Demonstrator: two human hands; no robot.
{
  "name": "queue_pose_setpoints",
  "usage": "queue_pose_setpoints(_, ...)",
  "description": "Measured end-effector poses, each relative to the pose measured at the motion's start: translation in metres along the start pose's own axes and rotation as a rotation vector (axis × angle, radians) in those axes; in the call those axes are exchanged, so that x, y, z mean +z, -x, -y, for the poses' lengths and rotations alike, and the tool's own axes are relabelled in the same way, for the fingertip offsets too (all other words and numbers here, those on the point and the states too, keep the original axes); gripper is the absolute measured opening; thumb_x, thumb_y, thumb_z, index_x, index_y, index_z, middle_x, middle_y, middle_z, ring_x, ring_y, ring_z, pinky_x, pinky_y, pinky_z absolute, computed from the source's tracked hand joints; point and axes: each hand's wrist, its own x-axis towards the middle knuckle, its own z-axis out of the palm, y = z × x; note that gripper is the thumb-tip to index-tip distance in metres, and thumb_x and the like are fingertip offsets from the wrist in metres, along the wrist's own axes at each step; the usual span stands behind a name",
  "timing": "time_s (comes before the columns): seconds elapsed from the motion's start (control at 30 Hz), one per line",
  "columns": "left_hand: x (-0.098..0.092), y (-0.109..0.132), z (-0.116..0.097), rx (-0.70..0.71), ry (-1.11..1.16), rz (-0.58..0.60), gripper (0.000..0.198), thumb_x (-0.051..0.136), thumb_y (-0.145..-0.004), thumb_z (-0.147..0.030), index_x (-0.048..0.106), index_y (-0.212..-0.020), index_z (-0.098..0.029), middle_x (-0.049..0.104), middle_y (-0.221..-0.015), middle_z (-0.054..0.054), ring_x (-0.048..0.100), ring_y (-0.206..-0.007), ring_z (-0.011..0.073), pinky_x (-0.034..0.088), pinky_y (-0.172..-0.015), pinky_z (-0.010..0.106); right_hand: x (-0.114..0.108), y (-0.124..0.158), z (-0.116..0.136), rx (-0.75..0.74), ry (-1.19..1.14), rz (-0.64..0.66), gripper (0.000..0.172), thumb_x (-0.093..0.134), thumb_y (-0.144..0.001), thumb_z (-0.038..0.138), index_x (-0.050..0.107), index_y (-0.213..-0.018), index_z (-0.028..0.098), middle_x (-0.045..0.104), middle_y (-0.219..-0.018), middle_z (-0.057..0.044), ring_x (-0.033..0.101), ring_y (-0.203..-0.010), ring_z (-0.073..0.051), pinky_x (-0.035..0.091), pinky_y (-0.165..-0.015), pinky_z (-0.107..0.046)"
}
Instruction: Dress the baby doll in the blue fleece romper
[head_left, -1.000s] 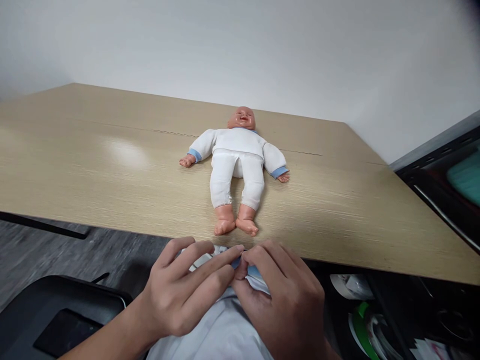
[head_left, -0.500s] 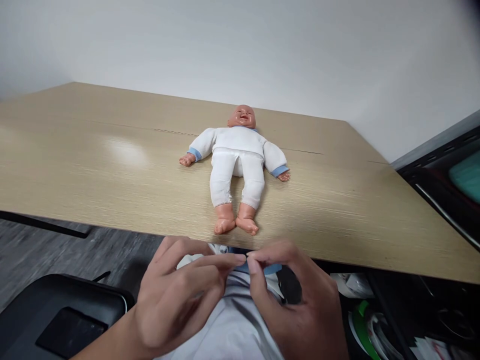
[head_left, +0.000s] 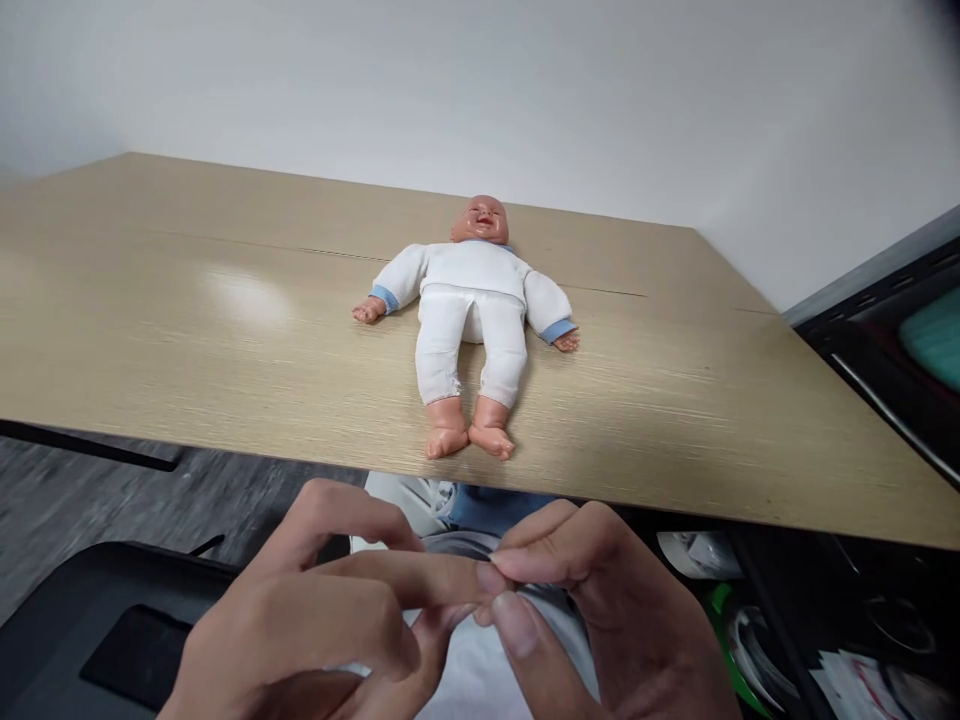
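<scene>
A baby doll (head_left: pixel 472 270) in a white outfit with blue cuffs lies on its back on the wooden table, feet towards me. Below the table's front edge, over my lap, my left hand (head_left: pixel 322 600) and my right hand (head_left: pixel 600 610) meet at the fingertips. The thumb and index finger of the right hand press around a left fingertip. My left thumb lies under that outstretched finger, while another left finger arches above. Anything small between the fingers is hidden. Neither hand touches the doll.
The table (head_left: pixel 225 370) reaches back to a white wall. A black seat (head_left: pixel 60 610) with a dark phone-like slab (head_left: pixel 139 655) on it stands at lower left. At right is a black-framed case (head_left: pixel 885 370). Below it, a dark shelf holds a green-rimmed roll (head_left: pixel 724 600) and papers (head_left: pixel 855 685).
Both hands have come lower and closer to me. The right thumb and index finger, earlier pinched beside the left fingertip, now press around it. The doll lies still; the view has shifted slightly.
</scene>
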Motion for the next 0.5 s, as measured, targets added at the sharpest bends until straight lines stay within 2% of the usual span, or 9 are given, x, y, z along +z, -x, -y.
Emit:
queue_pose_setpoints(0.07,0.0,0.006,-0.002,-0.051,-0.026,-0.033,0.022,0.072,-0.096,-0.024,0.062,-0.077,-0.027,0.079,-0.081,-0.002,0.072,-0.07,0.0128,0.058,-0.048,0.025,-0.002,-0.001,-0.001,0.0,0.004,-0.002,0.029,0.078,-0.091,0.007,0.07,-0.104,0.031,0.077,-0.09,0.001,0.08,-0.069,-0.016,0.071,-0.061,-0.024)
queue_pose_setpoints(0.13,0.002,0.009,-0.003,-0.05,-0.039,-0.04,0.022,0.072,-0.096,-0.027,0.062,-0.077,-0.028,0.078,-0.08,-0.003,0.072,-0.07,0.0132,0.056,-0.046,0.026,-0.001,0.0,-0.002,-0.004,0.016,-0.011,0.029,0.078,-0.09,0.007,0.07,-0.105,0.031,0.077,-0.091,0.001,0.08,-0.07,-0.017,0.072,-0.061,-0.024)
queue_pose_setpoints(0.3,0.005,0.009,-0.001,-0.047,-0.023,-0.042,0.019,0.072,-0.094,-0.026,0.061,-0.078,-0.028,0.079,-0.081,-0.002,0.07,-0.073,0.0159,0.057,-0.047,0.029,0.0,0.003,-0.001,0.007,0.051,-0.042,0.026,0.081,-0.088,0.01,0.07,-0.1,0.031,0.077,-0.088,0.001,0.08,-0.067,-0.018,0.071,-0.058,-0.025)
queue_pose_setpoints(0.5,0.0,0.007,-0.003,-0.069,-0.029,-0.006,0.02,0.069,-0.098,-0.029,0.064,-0.079,-0.029,0.079,-0.086,0.0,0.071,-0.076,0.0176,0.061,-0.054,0.03,0.009,0.001,0.005,0.031,0.08,-0.125,0.022,0.083,-0.084,0.013,0.071,-0.089,0.03,0.076,-0.078,0.0,0.077,-0.063,-0.02,0.068,-0.055,-0.028)
